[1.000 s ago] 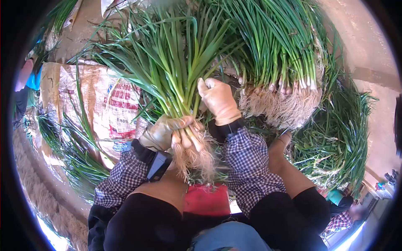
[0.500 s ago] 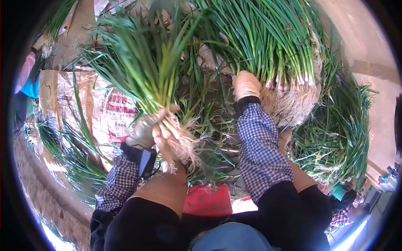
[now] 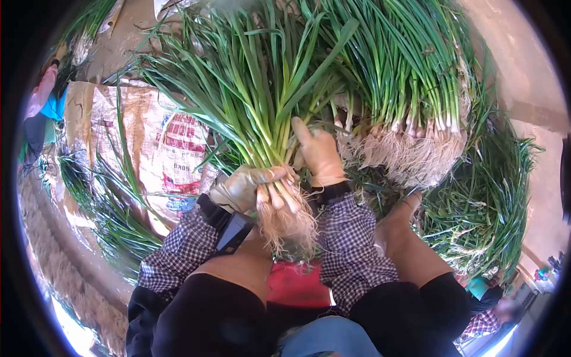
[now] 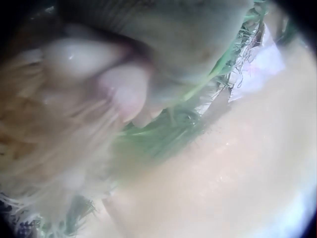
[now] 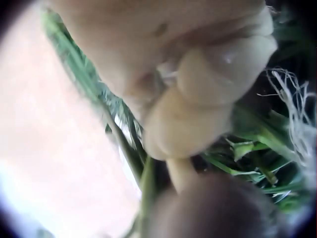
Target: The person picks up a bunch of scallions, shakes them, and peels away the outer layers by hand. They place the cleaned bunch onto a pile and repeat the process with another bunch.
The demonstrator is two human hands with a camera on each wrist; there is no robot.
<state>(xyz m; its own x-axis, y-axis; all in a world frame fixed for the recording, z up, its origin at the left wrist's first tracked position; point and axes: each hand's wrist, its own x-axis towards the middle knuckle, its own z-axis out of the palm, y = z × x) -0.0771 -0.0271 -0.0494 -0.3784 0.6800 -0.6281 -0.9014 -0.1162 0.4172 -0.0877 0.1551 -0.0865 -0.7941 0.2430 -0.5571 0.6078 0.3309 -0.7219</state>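
Note:
My gloved left hand grips a bunch of green garlic around its lower stalks, leaves pointing away. Pale bulbs and shaggy roots hang out below the fist; the left wrist view shows bulbs close up under the glove. Just right of the bunch is my gloved right hand, thumb up along the stalks. In the right wrist view its fingers are curled, and a pale stalk comes out beneath them. A blurred brownish shape covers that stalk's lower end.
A large heap of green garlic lies at the upper right, roots towards me. Loose leaves are piled on the right. A printed woven sack lies left, with stray stalks on it. Other people sit at the edges.
My right hand went to the near left edge of the heap, then came back beside the bunch. The left hand dipped left with its bunch and has returned to the middle.

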